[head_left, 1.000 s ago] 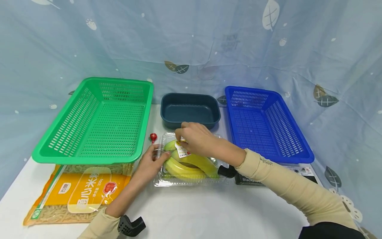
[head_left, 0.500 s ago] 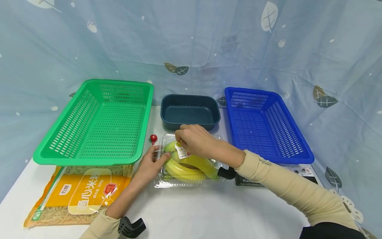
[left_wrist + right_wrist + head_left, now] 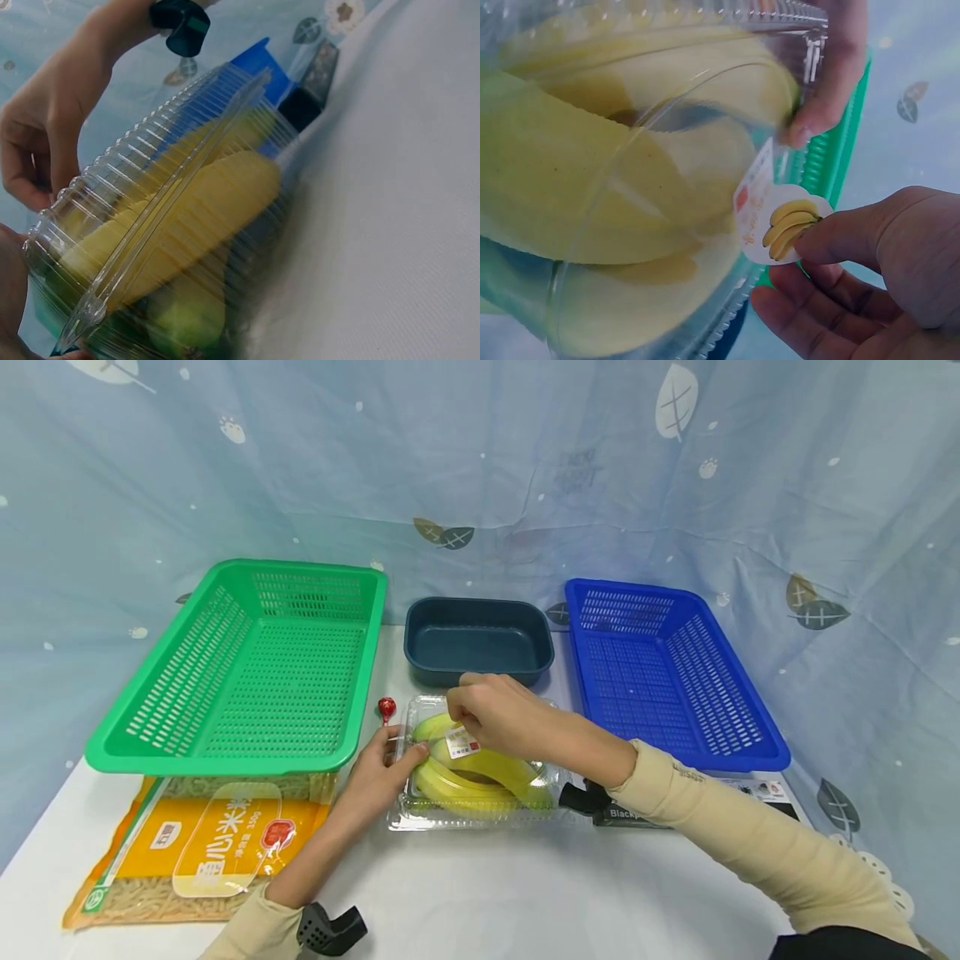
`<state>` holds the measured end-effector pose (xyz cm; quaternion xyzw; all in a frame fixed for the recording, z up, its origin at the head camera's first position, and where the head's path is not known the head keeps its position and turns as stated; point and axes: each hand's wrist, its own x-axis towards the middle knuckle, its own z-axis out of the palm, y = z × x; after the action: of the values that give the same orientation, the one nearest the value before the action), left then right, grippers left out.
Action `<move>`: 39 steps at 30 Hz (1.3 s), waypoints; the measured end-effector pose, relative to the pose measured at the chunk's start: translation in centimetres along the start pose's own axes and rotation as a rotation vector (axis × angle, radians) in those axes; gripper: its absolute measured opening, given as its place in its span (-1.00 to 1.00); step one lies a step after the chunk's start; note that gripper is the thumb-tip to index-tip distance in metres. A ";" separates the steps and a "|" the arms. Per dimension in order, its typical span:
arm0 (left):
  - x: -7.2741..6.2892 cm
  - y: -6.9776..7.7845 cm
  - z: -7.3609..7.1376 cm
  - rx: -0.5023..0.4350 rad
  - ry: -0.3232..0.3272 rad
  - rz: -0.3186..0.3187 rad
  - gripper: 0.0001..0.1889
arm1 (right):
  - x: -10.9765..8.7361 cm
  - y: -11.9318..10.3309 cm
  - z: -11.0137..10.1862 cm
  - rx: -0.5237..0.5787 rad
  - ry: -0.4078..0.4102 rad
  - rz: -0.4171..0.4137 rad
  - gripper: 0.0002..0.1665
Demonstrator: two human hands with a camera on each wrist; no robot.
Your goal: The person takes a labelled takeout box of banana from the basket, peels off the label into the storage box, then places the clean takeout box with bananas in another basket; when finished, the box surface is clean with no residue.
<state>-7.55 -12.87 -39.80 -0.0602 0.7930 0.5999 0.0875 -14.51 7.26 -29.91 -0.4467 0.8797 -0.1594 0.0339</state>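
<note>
Packet: an orange bag (image 3: 217,852) of pale pieces lies flat on the near left of the white table (image 3: 525,893), its far end hidden by the green basket's rim.
Left hand: the left hand (image 3: 378,777) holds the left edge of the clear container, thumb on the lid, fingers at the side.
Clear container: the clear container (image 3: 420,820) sits near centre, lid down, with yellow bananas (image 3: 468,789) inside. Whether the lid is latched cannot be told.
Right hand: the right hand (image 3: 502,714) pinches the banana-printed label between thumb and fingers above the lid.
Label: the white label (image 3: 784,225) stands at the lid's surface, gripped at one end; how far it adheres cannot be told.
Label hazard: the paper could tear or crease if pulled sharply while stuck.
Container hazard: the thin lid could flex or pop up, or the container slide, if the left thumb eased during a pull.
Box: a black box (image 3: 622,816) lies right of the container, partly hidden by the blue basket.
Lollipop: a red lollipop (image 3: 386,706) lies just beyond the left hand; a leftward slip could knock it.
Baskets: the green basket (image 3: 232,762) stands far left, the blue basket (image 3: 705,762) far right; perforated floors show in both.
Tub: the dark tub (image 3: 480,677) stands between them, its smooth floor in view.
</note>
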 end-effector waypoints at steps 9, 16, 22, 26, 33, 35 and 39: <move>-0.5 0.5 0.3 0.022 0.012 -0.010 -0.41 | -1.9 -0.6 -1.8 0.050 0.042 -0.017 -0.80; -1.0 0.9 0.4 0.007 0.006 -0.011 -0.36 | -3.8 -1.2 -2.8 0.059 0.090 -0.056 -0.82; -1.8 1.1 0.3 0.016 0.012 -0.018 -0.22 | -5.7 -2.1 -3.5 0.031 0.109 -0.071 -0.85; -2.8 1.4 0.3 0.018 0.011 0.002 -0.17 | -7.0 -2.8 -4.3 0.029 0.123 -0.078 -0.84; -5.4 3.6 0.7 0.285 0.040 0.120 -0.08 | -9.0 -3.2 -5.7 0.011 0.203 -0.123 -0.77; -6.0 4.3 0.9 0.325 0.045 0.163 -0.06 | -9.3 -3.1 -6.0 0.006 0.219 -0.130 -0.76; -6.7 6.0 0.7 0.359 0.039 0.239 -0.09 | -9.5 -2.7 -6.5 -0.006 0.244 -0.128 -0.76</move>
<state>-2.20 -10.67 -32.96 0.0394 0.8902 0.4537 0.0098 -8.02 14.99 -23.68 -0.4795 0.8475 -0.2115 -0.0848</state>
